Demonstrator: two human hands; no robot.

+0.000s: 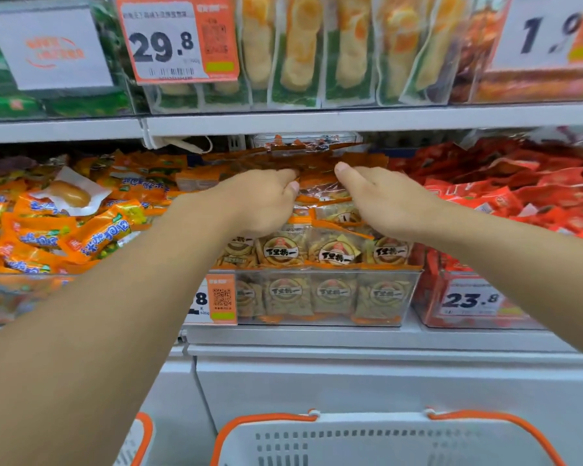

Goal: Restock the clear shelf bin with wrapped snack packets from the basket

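Hands meet over the middle of the clear plastic shelf bin (323, 297), which sits on the near edge of the grey shelf between a heap of orange packets on the left and a bin of red packets on the right. The left hand (260, 203) has its fingers curled down and its thumb drawn in at the far side, apparently pinching the edge of a glossy orange-and-clear wrapped snack packet (320, 190) that lies on top of the pile; the right hand (381, 203) lies flatter, thumb stretched toward the left hand, fingers bent over the same packet, though whether they grip it or only press it I cannot tell. Holding it from both sides probably serves to square the packet and push it toward the far end of the bin, since the near rows of round-labelled packets (334, 253) already stand upright and reach above the front wall. The white plastic basket with orange handles (384, 435) waits near and below, its contents hidden from this angle.
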